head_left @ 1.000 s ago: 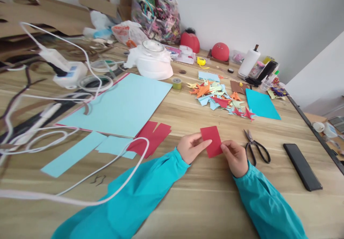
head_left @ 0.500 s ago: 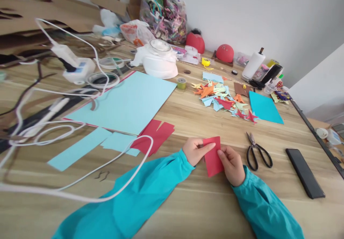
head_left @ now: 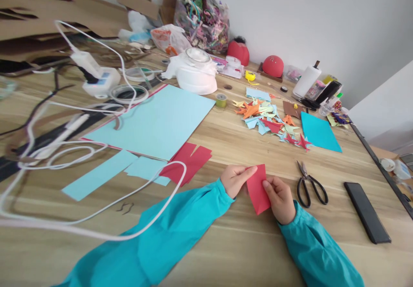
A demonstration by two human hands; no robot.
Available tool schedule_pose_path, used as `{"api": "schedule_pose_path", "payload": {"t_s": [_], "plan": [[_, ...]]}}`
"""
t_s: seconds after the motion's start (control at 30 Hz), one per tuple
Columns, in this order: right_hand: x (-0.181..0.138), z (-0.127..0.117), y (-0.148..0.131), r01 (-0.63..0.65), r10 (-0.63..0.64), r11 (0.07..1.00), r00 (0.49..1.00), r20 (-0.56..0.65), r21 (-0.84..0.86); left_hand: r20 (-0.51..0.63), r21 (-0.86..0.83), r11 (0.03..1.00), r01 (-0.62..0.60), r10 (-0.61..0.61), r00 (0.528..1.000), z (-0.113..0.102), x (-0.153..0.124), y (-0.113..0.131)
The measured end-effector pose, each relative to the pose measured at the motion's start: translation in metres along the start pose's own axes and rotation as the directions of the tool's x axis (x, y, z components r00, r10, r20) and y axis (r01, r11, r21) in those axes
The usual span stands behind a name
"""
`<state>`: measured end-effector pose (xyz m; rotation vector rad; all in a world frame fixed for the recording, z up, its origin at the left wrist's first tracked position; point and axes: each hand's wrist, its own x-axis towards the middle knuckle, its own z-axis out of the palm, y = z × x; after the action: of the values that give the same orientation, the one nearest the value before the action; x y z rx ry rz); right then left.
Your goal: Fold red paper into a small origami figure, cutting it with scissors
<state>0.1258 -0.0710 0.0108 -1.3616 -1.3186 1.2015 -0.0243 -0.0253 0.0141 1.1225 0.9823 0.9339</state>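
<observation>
A small red sheet of paper (head_left: 259, 194) is held between my two hands above the wooden table. My left hand (head_left: 236, 180) pinches its upper left edge, with the thumb on top. At its right edge, my right hand (head_left: 280, 196) grips the paper between thumb and fingers. Left of my hands lie more red paper pieces (head_left: 190, 163) and light blue paper strips (head_left: 100, 176). To the right, black-handled scissors (head_left: 306, 183) rest with their blades slightly apart. Beyond my hands is a pile of folded paper figures (head_left: 269, 119) in several colours.
A large light blue sheet (head_left: 158, 119) lies at the left, near looping white cables (head_left: 155, 226) and a power adapter (head_left: 101, 82). A black phone (head_left: 367, 211) sits at the right. A teal sheet (head_left: 320, 132) and a thread spool (head_left: 221, 100) lie farther back.
The red paper has tilted slightly, its lower end swinging a little to the right. My left thumb has drawn back towards the paper's upper left edge. The view has shifted slightly.
</observation>
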Motion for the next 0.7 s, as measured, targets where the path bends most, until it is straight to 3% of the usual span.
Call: {"api": "schedule_pose_path", "payload": {"t_s": [0.23, 0.37, 0.5, 0.7], "plan": [[0.0, -0.003, -0.001, -0.029, 0.029, 1.0, 0.999, 0.039, 0.003, -0.097, -0.014, 0.998, -0.054, 0.052, 0.994, -0.007, 0.004, 0.006], [-0.001, -0.005, -0.002, 0.086, -0.058, 0.98, 0.986, 0.154, -0.179, 0.096, 0.151, 0.986, -0.071, 0.057, 0.994, -0.009, 0.006, 0.002], [-0.001, -0.006, -0.004, 0.224, -0.168, 0.934, 0.963, 0.21, -0.278, 0.137, 0.255, 0.953, -0.165, 0.133, 0.982, -0.008, 0.006, -0.004], [-0.001, -0.007, -0.005, 0.204, -0.144, 0.936, 0.965, 0.218, -0.286, 0.125, 0.151, 0.988, -0.014, -0.005, 0.992, -0.008, 0.006, -0.003]]}}
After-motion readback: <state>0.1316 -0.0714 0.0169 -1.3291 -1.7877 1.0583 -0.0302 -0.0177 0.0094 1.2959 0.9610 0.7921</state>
